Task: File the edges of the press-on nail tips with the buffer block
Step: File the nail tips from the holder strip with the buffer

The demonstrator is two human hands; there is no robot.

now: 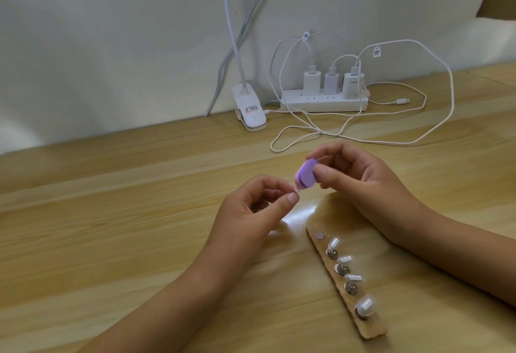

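Power gear at the far edge of a wooden table

A white power strip (321, 102) lies on the table (111, 213) against the pale wall (111, 45), three white chargers (331, 83) standing plugged into it; their white cables (452, 93) loop over the wood near and right of it, and a white clip lamp (250, 107) sits just left

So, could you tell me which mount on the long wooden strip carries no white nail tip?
The bare grey round disc at the wooden strip's far end; the other four each hold a white nail tip.
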